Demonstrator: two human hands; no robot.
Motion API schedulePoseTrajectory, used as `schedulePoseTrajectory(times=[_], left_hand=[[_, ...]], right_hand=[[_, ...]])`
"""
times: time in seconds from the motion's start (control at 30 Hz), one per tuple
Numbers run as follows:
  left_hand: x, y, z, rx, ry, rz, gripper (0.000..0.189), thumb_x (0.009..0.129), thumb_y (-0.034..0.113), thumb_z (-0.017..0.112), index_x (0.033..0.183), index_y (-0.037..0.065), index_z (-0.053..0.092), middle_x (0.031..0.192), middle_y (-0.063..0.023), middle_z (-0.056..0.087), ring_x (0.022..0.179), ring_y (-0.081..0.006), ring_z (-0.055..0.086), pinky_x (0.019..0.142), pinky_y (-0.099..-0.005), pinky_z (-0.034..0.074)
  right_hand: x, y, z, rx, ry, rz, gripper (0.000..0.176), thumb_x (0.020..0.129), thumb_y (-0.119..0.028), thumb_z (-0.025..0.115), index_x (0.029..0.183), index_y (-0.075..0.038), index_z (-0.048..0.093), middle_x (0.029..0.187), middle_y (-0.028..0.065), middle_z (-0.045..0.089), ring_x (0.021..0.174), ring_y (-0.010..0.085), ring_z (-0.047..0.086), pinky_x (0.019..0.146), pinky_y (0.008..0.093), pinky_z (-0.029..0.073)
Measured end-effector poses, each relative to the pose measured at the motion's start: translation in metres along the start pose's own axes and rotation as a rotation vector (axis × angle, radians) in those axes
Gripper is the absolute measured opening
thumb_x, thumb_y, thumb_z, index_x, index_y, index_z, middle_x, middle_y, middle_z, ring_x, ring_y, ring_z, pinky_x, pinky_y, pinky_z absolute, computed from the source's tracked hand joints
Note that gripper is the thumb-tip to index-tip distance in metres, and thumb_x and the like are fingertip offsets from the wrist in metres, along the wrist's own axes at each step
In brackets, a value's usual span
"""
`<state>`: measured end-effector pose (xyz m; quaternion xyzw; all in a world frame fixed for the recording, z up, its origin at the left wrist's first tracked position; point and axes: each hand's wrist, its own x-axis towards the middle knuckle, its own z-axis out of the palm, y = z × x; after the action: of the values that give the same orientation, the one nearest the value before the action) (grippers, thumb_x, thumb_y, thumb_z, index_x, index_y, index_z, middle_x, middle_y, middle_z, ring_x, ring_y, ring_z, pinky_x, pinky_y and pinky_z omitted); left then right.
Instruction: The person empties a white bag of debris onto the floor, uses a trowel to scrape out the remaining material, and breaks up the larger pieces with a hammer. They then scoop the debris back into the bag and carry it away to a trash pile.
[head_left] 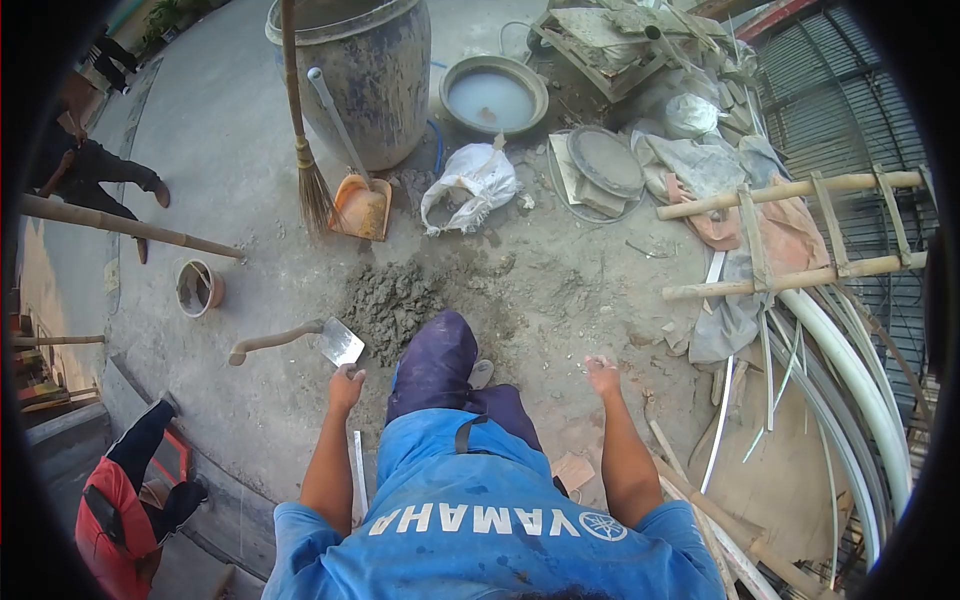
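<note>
My left hand [347, 386] is curled closed at the near edge of a shiny metal blade [343, 343]. I cannot tell what, if anything, its fingers hold. A bent wooden handle [275, 342] meets the blade's far end and stretches left over the concrete. Out to my right, my right hand [603, 376] hangs over the dusty ground with its fingers apart and nothing in it. Between the hands, my bent knee in purple trousers [435, 365] overlaps the near side of a wet grey mortar heap [390, 310].
Ahead stand a large drum [385, 105], a broom [312, 190], an orange dustpan [360, 210], a white sack [475, 185] and a basin of cloudy water [492, 98]. A bucket [200, 288] is left. Bamboo ladder [800, 190] and pipes [850, 370] lie right. Other people [125, 500] are left.
</note>
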<state>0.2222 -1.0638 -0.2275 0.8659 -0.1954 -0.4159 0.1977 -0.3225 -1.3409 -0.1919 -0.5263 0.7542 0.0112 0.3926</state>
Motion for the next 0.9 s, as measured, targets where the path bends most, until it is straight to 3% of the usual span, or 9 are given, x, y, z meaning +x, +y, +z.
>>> schedulePoseTrajectory(times=[0.2,0.4,0.47,0.57,0.63,0.7,0.77,0.87,0.9], left_hand=[[0.113,0.094,0.063,-0.230,0.006,-0.065,0.041,0.082,0.026,0.068,0.112,-0.002,0.061,0.091,-0.0162,0.069,0.082,-0.0233,0.066,0.076,-0.0344,0.051],[0.305,0.136,0.169,0.034,-0.029,-0.097,0.040,0.079,0.027,0.070,0.105,-0.002,0.062,0.090,-0.0172,0.069,0.086,-0.0323,0.066,0.077,-0.0385,0.051],[0.378,0.139,0.200,0.191,-0.065,-0.010,0.039,0.079,0.025,0.070,0.107,-0.002,0.061,0.092,-0.0190,0.067,0.091,-0.0372,0.063,0.080,-0.0420,0.050],[0.485,0.170,0.238,0.282,-0.081,0.070,0.044,0.079,0.021,0.070,0.114,-0.002,0.057,0.109,-0.0243,0.061,0.106,-0.0403,0.056,0.090,-0.0444,0.046],[0.558,0.183,0.267,0.265,-0.075,-0.009,0.053,0.079,0.019,0.071,0.123,-0.002,0.051,0.122,-0.0279,0.054,0.115,-0.0422,0.050,0.097,-0.0447,0.043],[0.627,0.181,0.299,0.243,0.028,0.076,0.079,0.075,0.023,0.076,0.136,-0.006,0.035,0.130,-0.0310,0.047,0.123,-0.0433,0.044,0.103,-0.0445,0.038],[0.677,0.184,0.329,0.222,0.189,0.284,0.097,0.071,0.037,0.080,0.141,-0.003,0.027,0.137,-0.0277,0.042,0.125,-0.0398,0.044,0.103,-0.0421,0.038],[0.714,0.198,0.350,0.182,0.141,0.275,0.076,0.077,0.032,0.074,0.133,-0.007,0.041,0.128,-0.0287,0.051,0.116,-0.0397,0.051,0.098,-0.0411,0.041],[0.719,0.203,0.347,0.237,-0.007,0.079,0.062,0.081,0.030,0.069,0.126,-0.008,0.047,0.119,-0.0278,0.057,0.111,-0.0382,0.056,0.093,-0.0404,0.043]], right_hand=[[0.115,-0.171,0.018,-0.358,-0.260,0.019,0.079,0.081,-0.066,0.053,0.116,0.004,0.061,0.117,0.0273,0.060,0.116,0.0383,0.055,0.098,0.0395,0.042],[0.297,-0.230,0.176,-0.591,-0.450,-0.038,0.094,0.081,-0.076,0.040,0.119,0.008,0.058,0.124,0.0313,0.053,0.122,0.0397,0.049,0.103,0.0406,0.037],[0.377,-0.221,0.246,-0.571,-0.681,0.046,0.093,0.084,-0.074,0.036,0.118,0.010,0.057,0.123,0.0315,0.053,0.120,0.0401,0.050,0.102,0.0401,0.038],[0.466,-0.201,0.360,-0.341,-0.518,0.058,0.080,0.080,-0.072,0.049,0.101,0.003,0.066,0.085,0.0176,0.067,0.073,0.0302,0.066,0.070,0.0368,0.053],[0.511,-0.228,0.416,-0.130,-0.567,0.268,0.075,0.079,-0.068,0.057,0.102,0.003,0.064,0.081,0.0119,0.064,0.068,0.0207,0.064,0.059,0.0308,0.053],[0.548,-0.253,0.461,0.011,-0.582,0.259,0.075,0.077,-0.067,0.061,0.105,0.002,0.062,0.088,0.0109,0.062,0.068,0.0179,0.063,0.057,0.0290,0.052],[0.562,-0.285,0.485,0.108,-0.547,0.305,0.071,0.084,-0.064,0.052,0.102,0.004,0.063,0.090,0.0163,0.064,0.074,0.0260,0.063,0.069,0.0350,0.049],[0.593,-0.281,0.514,0.108,-0.519,0.361,0.062,0.095,-0.052,0.039,0.103,0.004,0.065,0.094,0.0243,0.065,0.085,0.0366,0.063,0.081,0.0417,0.047],[0.596,-0.273,0.514,0.073,-0.523,0.305,0.060,0.096,-0.050,0.038,0.104,0.004,0.064,0.097,0.0262,0.065,0.088,0.0386,0.063,0.083,0.0422,0.046]])
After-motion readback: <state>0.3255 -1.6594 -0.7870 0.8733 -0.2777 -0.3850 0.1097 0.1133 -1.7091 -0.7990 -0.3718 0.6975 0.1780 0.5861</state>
